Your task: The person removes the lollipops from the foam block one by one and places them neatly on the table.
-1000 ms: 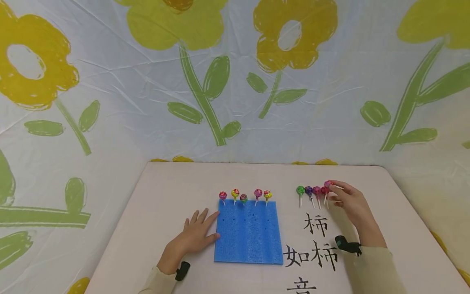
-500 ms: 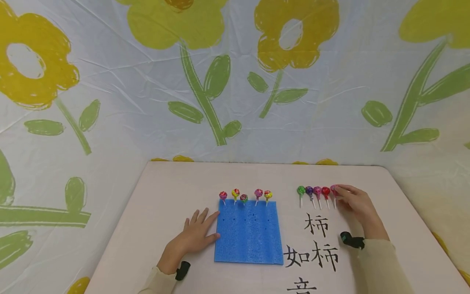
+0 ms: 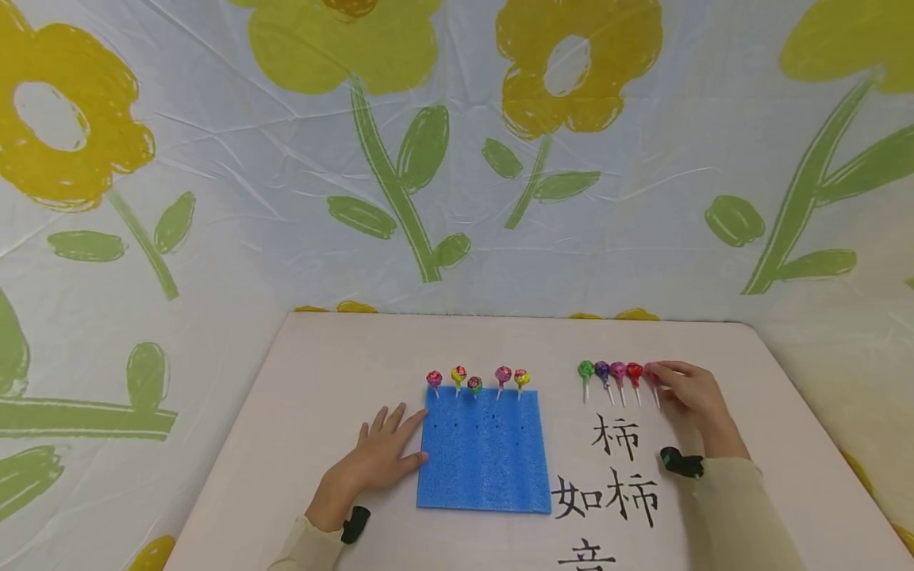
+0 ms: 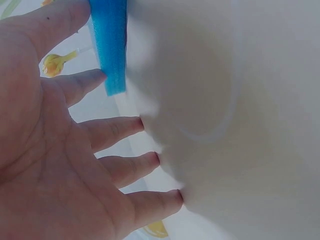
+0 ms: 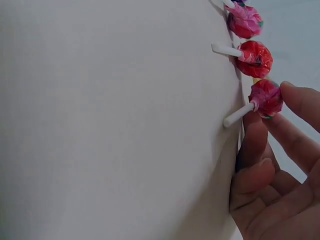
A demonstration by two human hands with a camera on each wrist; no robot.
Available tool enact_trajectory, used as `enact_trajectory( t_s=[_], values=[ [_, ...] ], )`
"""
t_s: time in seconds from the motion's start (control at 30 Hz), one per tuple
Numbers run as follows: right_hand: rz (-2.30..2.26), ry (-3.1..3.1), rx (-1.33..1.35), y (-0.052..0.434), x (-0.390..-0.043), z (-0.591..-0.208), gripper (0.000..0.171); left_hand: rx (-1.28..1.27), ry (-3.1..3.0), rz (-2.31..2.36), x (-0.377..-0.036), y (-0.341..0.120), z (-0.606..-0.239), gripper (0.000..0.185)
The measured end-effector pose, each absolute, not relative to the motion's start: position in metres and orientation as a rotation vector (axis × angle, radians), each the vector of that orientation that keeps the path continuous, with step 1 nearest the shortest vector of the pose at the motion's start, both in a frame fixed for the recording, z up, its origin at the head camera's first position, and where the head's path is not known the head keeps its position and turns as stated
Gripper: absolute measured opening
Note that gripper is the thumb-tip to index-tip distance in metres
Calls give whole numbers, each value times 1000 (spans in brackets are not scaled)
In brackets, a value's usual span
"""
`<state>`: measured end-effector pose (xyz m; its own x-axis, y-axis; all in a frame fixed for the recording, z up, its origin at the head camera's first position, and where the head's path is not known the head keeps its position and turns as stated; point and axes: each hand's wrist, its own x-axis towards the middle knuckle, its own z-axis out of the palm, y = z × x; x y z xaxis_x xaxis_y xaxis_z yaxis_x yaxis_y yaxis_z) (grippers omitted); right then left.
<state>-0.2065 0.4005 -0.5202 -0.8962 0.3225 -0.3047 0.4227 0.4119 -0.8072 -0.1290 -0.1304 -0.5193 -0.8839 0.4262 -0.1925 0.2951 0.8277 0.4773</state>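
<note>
A blue foam pad [image 3: 482, 452] lies on the table [image 3: 321, 373], with several lollipops [image 3: 474, 379] standing along its far edge. My left hand [image 3: 382, 456] lies flat beside the pad, fingers spread, thumb and index finger [image 4: 82, 82] against the foam's [image 4: 110, 45] left edge. To the right, several lollipops [image 3: 610, 370] lie in a row on the table. My right hand [image 3: 685, 390] is at the row's right end. Its index finger and thumb [image 5: 252, 140] pinch the head of the last, red-pink lollipop [image 5: 266, 97], whose stick rests on the table.
Black brush characters [image 3: 616, 468] are painted on the table between the pad and my right arm. A flowered cloth [image 3: 400, 174] hangs behind and around the table. The table's far edge [image 3: 500, 317] runs close behind the lollipops.
My right hand has lowered the red-pink lollipop from above the row down onto the table at its right end. The left hand has stayed put.
</note>
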Motion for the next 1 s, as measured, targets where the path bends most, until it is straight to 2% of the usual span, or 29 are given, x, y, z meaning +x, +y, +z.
enact_trajectory(
  t_s=[0.33, 0.7, 1.0],
  values=[
    [-1471, 2582, 662, 395, -208, -520, 59, 538, 2707, 646, -129, -130, -519, 69],
    [-1490, 2563, 691, 398, -209, -520, 61, 534, 2704, 656, -131, -130, -521, 69],
    [-1585, 2683, 697, 382, -192, -503, 64, 530, 2702, 659, -130, -130, -521, 69]
  ],
)
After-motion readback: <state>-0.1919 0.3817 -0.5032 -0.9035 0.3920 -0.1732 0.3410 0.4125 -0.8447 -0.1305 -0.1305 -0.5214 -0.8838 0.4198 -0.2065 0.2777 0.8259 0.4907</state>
